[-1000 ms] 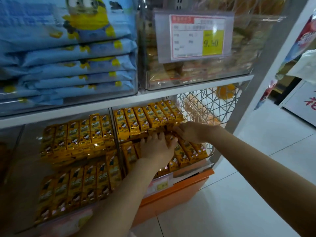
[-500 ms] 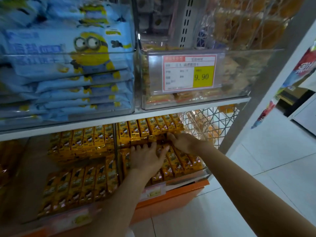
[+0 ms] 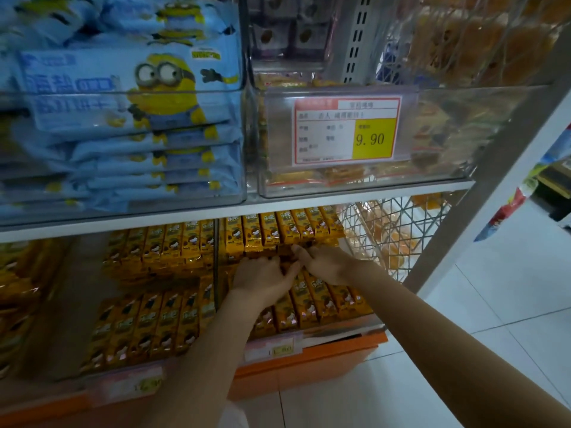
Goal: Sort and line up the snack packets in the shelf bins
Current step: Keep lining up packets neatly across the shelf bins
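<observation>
Nearest, the orange shelf base (image 3: 309, 356) carries a pale price label (image 3: 272, 350) under the front lip of the lower right bin (image 3: 343, 332). Inside this bin lie the yellow snack packets, in 2 rows: a near row (image 3: 315, 301) fanned slightly to the right, and a far row (image 3: 278, 227) standing straighter under the shelf board.

Both hands meet over the gap between the 2 rows. The left hand (image 3: 262, 273) shows its back, fingers bent down among the packets; I cannot tell whether it grasps one. The right hand (image 3: 329, 267) touches it, fingertips at the near edge of the far row; whether it pinches a packet or only presses, I cannot tell.

A dark divider (image 3: 216, 257) parts this bin from the left bin's packets (image 3: 154, 319), and a wire basket (image 3: 395, 236) stands to the right. Above are blue cartoon packs (image 3: 139, 97) and a 9.90 price tag (image 3: 346, 131).

The likely trouble: pushing at the gap could tip the far row back or slide the slanted near row further askew, since glossy wrappers probably slip on each other.

Against the frame 0.5 s ago, the left hand, then flat with spread fingers and apart from the right, is now bent and touching it; the view also sits closer.
</observation>
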Demonstrator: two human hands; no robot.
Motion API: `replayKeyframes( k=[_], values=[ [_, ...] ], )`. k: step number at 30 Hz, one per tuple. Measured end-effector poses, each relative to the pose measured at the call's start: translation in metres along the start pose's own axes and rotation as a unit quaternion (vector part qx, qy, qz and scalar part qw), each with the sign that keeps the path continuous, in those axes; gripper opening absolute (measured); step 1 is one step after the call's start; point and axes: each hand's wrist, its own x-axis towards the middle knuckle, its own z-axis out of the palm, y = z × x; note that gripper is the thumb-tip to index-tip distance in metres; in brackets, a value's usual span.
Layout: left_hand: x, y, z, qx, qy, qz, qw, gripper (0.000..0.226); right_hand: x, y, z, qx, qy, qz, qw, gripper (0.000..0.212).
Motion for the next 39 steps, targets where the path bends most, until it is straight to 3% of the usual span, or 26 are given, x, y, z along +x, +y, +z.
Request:
replayKeyframes(
  k=[5,9,15,20,24,27,30,32,35,39],
  values=[
    [-0.005,-0.001,0.000,0.007,0.001,-0.006,1.000,0.061,-0.002,-0.002,-0.007,0.003,-0.034,0.002,0.999,0.064],
    [-0.017,0.000,-0.006,0.106,0.003,-0.055,0.993,0.070,-0.007,0.007,-0.012,0.023,0.031,-0.039,0.998,0.066],
    [-0.033,-0.002,0.003,0.085,-0.026,-0.076,0.993,0.074,-0.022,0.030,0.015,-0.138,0.069,-0.125,0.980,0.049],
    [-0.034,-0.002,-0.001,0.073,-0.035,-0.069,0.994,0.074,-0.020,0.037,0.014,-0.140,0.065,-0.127,0.980,0.049],
    [-0.033,-0.003,-0.001,0.094,-0.010,-0.024,0.995,0.069,-0.014,0.032,0.012,-0.085,0.123,-0.175,0.973,0.050],
    [-0.045,0.000,-0.006,0.114,-0.005,0.010,0.993,0.070,-0.014,0.027,0.016,-0.079,0.092,-0.191,0.974,0.047],
    [-0.064,-0.011,-0.027,0.121,0.115,0.091,0.982,0.077,-0.011,0.024,0.006,-0.102,0.116,-0.222,0.963,0.044],
    [-0.071,-0.032,-0.041,0.114,0.197,0.167,0.959,0.066,-0.001,0.019,-0.005,-0.128,0.144,-0.250,0.949,0.048],
    [-0.068,-0.079,-0.047,0.121,0.147,0.230,0.954,0.050,0.022,0.001,-0.017,-0.181,0.151,-0.303,0.923,0.067],
    [-0.060,-0.114,-0.029,0.148,0.118,0.238,0.953,0.042,0.061,-0.021,-0.019,-0.292,0.127,-0.326,0.890,0.083]
  ],
)
